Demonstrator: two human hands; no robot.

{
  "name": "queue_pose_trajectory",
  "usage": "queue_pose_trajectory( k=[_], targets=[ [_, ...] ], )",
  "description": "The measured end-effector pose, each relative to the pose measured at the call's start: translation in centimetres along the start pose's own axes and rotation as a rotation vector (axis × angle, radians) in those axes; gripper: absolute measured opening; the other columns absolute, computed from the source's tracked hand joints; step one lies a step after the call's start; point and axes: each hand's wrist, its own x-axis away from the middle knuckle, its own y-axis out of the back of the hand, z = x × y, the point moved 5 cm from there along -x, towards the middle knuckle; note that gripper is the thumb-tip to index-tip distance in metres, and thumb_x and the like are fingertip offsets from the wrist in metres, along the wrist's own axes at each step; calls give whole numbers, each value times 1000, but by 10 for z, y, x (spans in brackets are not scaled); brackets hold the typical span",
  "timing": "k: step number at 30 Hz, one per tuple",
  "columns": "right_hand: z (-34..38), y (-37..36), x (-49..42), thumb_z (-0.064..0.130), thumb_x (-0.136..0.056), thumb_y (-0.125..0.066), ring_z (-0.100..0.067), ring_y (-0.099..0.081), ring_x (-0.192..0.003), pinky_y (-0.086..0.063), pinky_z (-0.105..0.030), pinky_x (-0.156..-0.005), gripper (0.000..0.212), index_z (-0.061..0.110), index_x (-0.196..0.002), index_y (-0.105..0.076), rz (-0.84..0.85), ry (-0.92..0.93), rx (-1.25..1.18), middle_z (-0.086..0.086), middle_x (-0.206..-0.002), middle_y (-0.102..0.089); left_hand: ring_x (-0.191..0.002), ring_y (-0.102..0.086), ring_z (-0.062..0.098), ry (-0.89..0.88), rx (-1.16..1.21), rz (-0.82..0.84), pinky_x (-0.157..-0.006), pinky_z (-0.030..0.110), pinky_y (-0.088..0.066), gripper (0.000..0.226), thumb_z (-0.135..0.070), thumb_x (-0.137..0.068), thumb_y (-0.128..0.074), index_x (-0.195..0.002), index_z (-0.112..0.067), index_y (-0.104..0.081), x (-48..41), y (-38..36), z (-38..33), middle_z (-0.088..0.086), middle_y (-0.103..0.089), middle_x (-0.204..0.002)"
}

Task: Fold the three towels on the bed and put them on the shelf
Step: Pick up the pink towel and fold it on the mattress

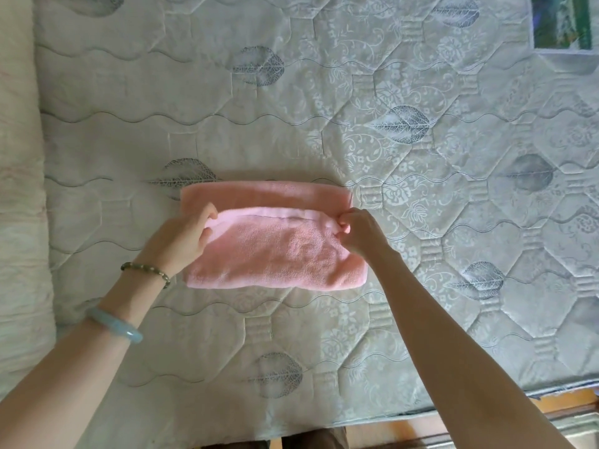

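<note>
A pink towel (275, 247) lies partly folded in the middle of the quilted mattress (324, 108). Its near layer is doubled over, and a strip of the lower layer shows along the far edge. My left hand (181, 241) grips the upper layer at its left end, thumb on top. My right hand (356, 231) pinches the same layer's far right corner with curled fingers. No other towel and no shelf are in view.
The mattress's near edge (421, 406) runs above a wooden bed frame (567, 400) at the lower right. A pale cloth or pillow (19, 189) lies along the left side. A green label (562, 24) sits at the far right corner.
</note>
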Motion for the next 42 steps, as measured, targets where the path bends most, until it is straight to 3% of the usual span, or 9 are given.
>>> queue_pose_trajectory(
  k=[4,8,13,19,24,28,34,38,42],
  targets=[
    [-3,4,-8,18,-82,-68,-17,-58,-72,-40,-16,-57,13,6,-80,-71,118,-59,62,-1,-73,-66,-49,-56,25,8,46,-31,-45,35,-47,22,-6,-89,-56,-106,-18,-49,0,4,7,8,-60,-67],
    [-7,15,-1,27,-86,-63,-18,-59,-76,-45,-26,-65,21,13,-74,-72,200,-138,65,-7,-83,-70,-51,-53,22,-9,52,-83,-49,27,-37,14,2,-83,-60,-90,-9,-65,5,13,13,8,-64,-65],
    [-12,32,23,19,-93,-58,-11,-49,-65,-30,-15,-51,23,11,-111,-69,252,-181,39,-7,-90,-66,-54,-54,22,-42,101,-125,-49,23,-33,1,-5,-80,-71,-80,-6,-70,21,27,7,8,-67,-66],
    [4,84,77,15,-82,-72,-23,-66,-87,-45,-21,-64,22,13,-104,-74,-12,-172,-83,-10,-94,-73,-56,-59,22,-65,136,-178,-51,20,-34,6,-12,-79,-76,-74,-8,-75,57,64,-10,5,-69,-65],
    [32,144,126,24,-78,-74,-14,-58,-80,-40,-21,-72,22,17,-98,-76,-158,-116,-83,-4,-94,-73,-60,-65,27,-96,100,-324,-52,23,-36,4,0,-74,-76,-75,-3,-75,96,134,-36,11,-72,-69],
    [71,214,157,19,-75,-73,-24,-65,-74,-50,-25,-71,11,10,-80,-77,-313,2,-109,-11,-80,-73,-73,-72,32,-141,123,-509,-66,37,-52,11,5,-73,-76,-83,1,-74,115,208,-59,17,-74,-81],
    [117,307,171,-1,-81,-65,-24,-64,-98,-38,-17,-83,23,8,-100,-75,-515,197,-173,-9,-102,-71,-95,-69,32,-104,169,-677,-88,43,-51,33,1,-83,-65,-114,-6,-66,111,304,-81,19,-72,-102],
    [138,348,174,-3,-83,-59,-26,-65,-91,-47,-26,-82,24,8,-104,-64,-693,269,-290,-10,-94,-70,-86,-68,43,-172,35,-813,-79,47,-52,24,3,-83,-60,-104,-1,-72,110,343,-92,24,-70,-99],
    [140,355,183,-5,-84,-55,-24,-65,-88,-47,-27,-83,34,7,-114,-67,-824,354,-166,-12,-98,-70,-83,-68,38,-185,55,-823,-80,24,-50,19,4,-84,-61,-100,3,-71,118,347,-98,24,-70,-97]
  ],
)
